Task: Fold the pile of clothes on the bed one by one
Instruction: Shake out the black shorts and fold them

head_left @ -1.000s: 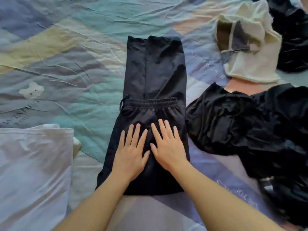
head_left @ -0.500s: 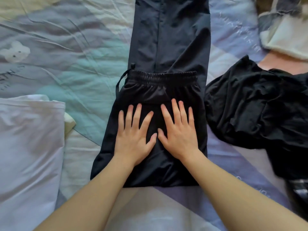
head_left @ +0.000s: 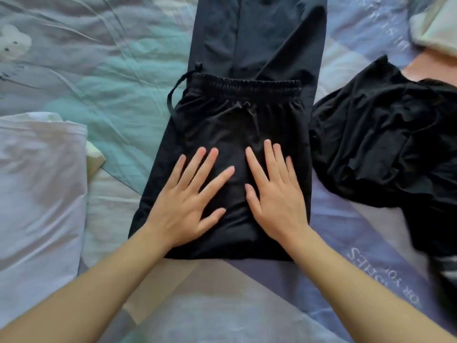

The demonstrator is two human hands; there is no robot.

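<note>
Black drawstring trousers (head_left: 247,115) lie lengthwise on the bed, the waistband end folded over onto the legs. My left hand (head_left: 188,201) lies flat on the folded near part, fingers spread and straight. Beside it, my right hand (head_left: 274,194) presses flat on the same part. A crumpled black garment (head_left: 380,134) from the pile lies to the right, close to the trousers' edge. A cream garment (head_left: 435,30) shows at the top right corner.
A folded white garment (head_left: 37,194) lies at the left. The patchwork bedsheet (head_left: 99,82) in teal, purple and cream stretches around everything. More dark clothing (head_left: 445,243) runs along the right edge.
The view has moved closer and lower over the trousers. Both hands have stayed flat on the folded part, the fingers spreading a little wider apart.
</note>
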